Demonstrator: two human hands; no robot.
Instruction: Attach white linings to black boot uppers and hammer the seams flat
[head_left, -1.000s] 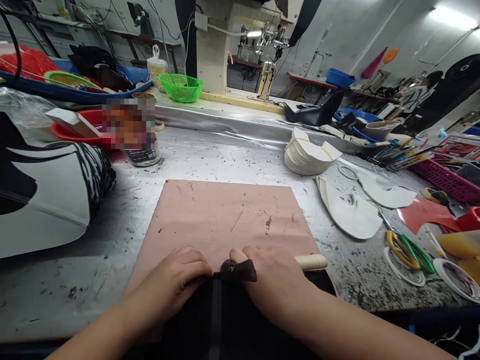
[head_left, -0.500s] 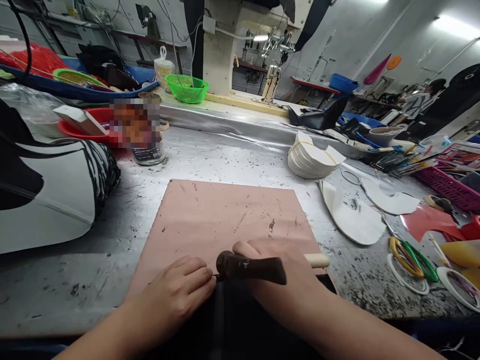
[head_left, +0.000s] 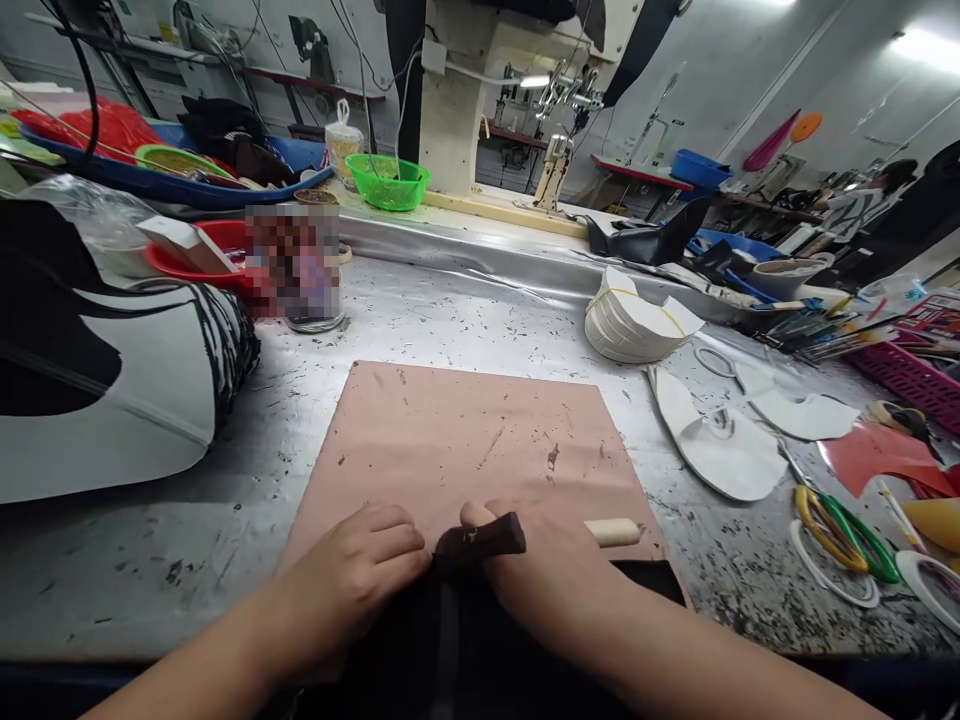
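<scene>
My right hand (head_left: 547,560) is wrapped around a hammer (head_left: 480,540) with a dark head. The pale end of its wooden handle (head_left: 613,532) sticks out on the right side of the fist. The head rests on or just over a black piece of material (head_left: 480,650) with a strip down its middle. At that piece's upper left edge, my left hand (head_left: 367,560) pinches the material, fingers together. A pinkish board (head_left: 465,420) lies beneath the far part of the work. What is under the hammer head is hidden.
A stack of black and white cut pieces (head_left: 120,390) stands left. On the right are banded white pieces (head_left: 637,320), loose white pieces (head_left: 720,450), scissors (head_left: 844,530) and a purple basket (head_left: 907,370). Behind stand a sewing machine (head_left: 457,110) and a green basket (head_left: 388,183).
The hammer head has tipped lower and turned, and its handle end has shifted slightly left in the view. My left hand stays at the material's edge. The surroundings have slid a little right.
</scene>
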